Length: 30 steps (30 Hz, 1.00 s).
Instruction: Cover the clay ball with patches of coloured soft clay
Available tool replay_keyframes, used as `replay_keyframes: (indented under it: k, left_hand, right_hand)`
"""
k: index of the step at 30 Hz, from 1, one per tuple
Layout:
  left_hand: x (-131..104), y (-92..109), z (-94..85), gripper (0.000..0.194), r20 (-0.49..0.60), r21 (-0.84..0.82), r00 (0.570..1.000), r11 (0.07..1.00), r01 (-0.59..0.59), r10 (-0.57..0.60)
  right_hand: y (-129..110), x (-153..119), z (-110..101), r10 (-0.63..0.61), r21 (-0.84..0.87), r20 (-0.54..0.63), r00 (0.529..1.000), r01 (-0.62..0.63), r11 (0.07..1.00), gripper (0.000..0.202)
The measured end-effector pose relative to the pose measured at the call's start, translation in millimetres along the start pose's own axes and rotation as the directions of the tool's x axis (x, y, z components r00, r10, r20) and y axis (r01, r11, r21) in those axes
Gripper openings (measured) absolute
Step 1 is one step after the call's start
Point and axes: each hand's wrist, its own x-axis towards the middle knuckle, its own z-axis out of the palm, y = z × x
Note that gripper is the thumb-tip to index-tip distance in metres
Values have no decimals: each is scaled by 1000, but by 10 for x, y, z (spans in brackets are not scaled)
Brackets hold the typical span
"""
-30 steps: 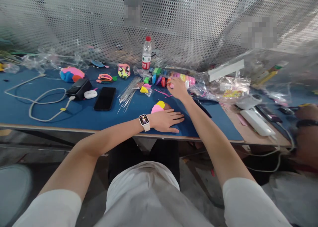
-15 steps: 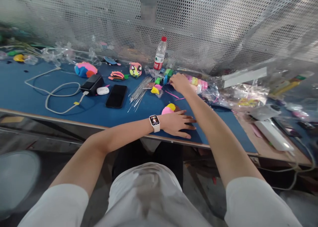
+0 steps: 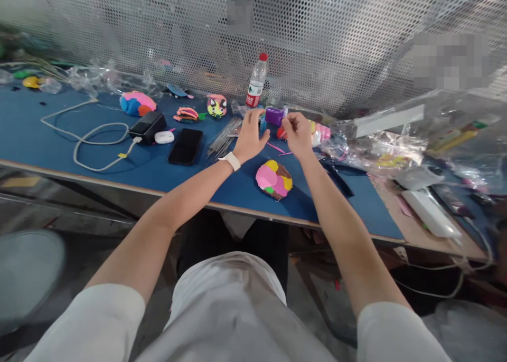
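Observation:
My right hand (image 3: pixel 297 131) pinches the edge of a purple packet (image 3: pixel 274 115) above the back of the blue table. To its left, my left hand (image 3: pixel 251 136) has thumb and fingers apart and holds nothing, close to the blue and green pieces by the bottle (image 3: pixel 257 81). A round clay piece (image 3: pixel 274 179) in pink, yellow, brown and green lies near the front edge, below both hands. Pink and yellow clay packs (image 3: pixel 321 133) lie just right of my right hand. Thin wires (image 3: pixel 224 139) are spread left of my left hand.
On the left lie a black phone (image 3: pixel 186 146), a black box (image 3: pixel 148 126) with a white cable, a white case (image 3: pixel 163 137) and several colourful clay figures. Crumpled clear plastic (image 3: pixel 390 143) and a white power strip (image 3: pixel 431 214) are on the right. A perforated metal screen (image 3: pixel 166 29) stands behind.
My left hand has lifted off the clay piece and moved up and left, uncovering it. The purple packet is now in view at my right hand, which has moved slightly right.

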Motion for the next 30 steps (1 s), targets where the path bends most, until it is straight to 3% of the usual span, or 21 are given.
replay_keyframes:
  k: [2, 5, 7, 11, 18, 27, 30]
  left_hand:
    - [52, -120, 1, 64, 44, -153, 997, 986, 68, -62]
    - [80, -204, 3, 51, 202, -424, 969, 880, 216, -141]
    - [69, -220, 3, 47, 188, -474, 967, 847, 241, -169]
    - [42, -239, 6, 60, 97, -444, 966, 859, 256, -238]
    - [47, -295, 15, 70, 105, -413, 963, 870, 269, -248]
    - [24, -346, 33, 50, 139, -353, 950, 882, 311, -280]
    - [10, -270, -11, 41, 58, -267, 979, 942, 202, -194]
  right_hand:
    - [-55, -116, 49, 31, 94, 43, 999, -35, 995, 75]
    - [-132, -212, 116, 40, 182, 105, 994, -59, 982, 74]
    - [-177, -246, 146, 59, 227, 159, 985, -95, 969, 71]
    - [-215, -286, 165, 44, 268, 204, 978, -99, 958, 70]
    - [-178, -296, 132, 33, 211, 196, 980, -75, 975, 72]
    - [-171, -312, 193, 76, 291, 204, 976, -134, 947, 78]
    - [-184, -312, 214, 67, 337, 180, 981, -125, 933, 77]
